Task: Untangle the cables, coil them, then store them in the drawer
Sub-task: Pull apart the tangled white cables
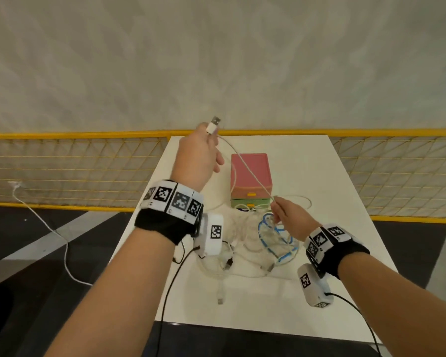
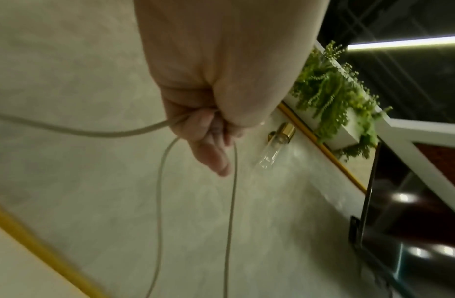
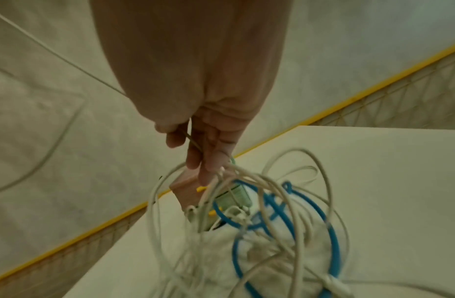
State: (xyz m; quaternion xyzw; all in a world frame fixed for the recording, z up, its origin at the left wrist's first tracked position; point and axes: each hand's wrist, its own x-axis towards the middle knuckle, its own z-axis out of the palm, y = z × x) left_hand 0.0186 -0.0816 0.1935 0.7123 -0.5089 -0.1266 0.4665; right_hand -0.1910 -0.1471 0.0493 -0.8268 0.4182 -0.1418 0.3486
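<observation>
My left hand [image 1: 204, 153] is raised above the table's far left and grips a white cable [image 1: 250, 173] just below its USB plug [image 1: 213, 124]. In the left wrist view the curled fingers [image 2: 208, 133] close round that cable [image 2: 160, 181]. The cable runs taut down to my right hand [image 1: 283, 212], which pinches it [image 3: 193, 141] between thumb and fingers. Under the right hand lies a tangle of white cables [image 1: 242, 243] and a blue cable [image 1: 276, 243] on the white table [image 1: 332, 202]. A small drawer unit [image 1: 251, 173], pink above and green below with yellow handles, stands behind the tangle.
A yellow mesh fence [image 1: 75, 171] runs behind the table, before a pale wall. One white cable [image 1: 49, 228] trails over the dark floor at the left. Black sensor leads [image 1: 170, 287] hang from both wrists. A loose USB plug [image 1: 220, 297] lies near the table's front.
</observation>
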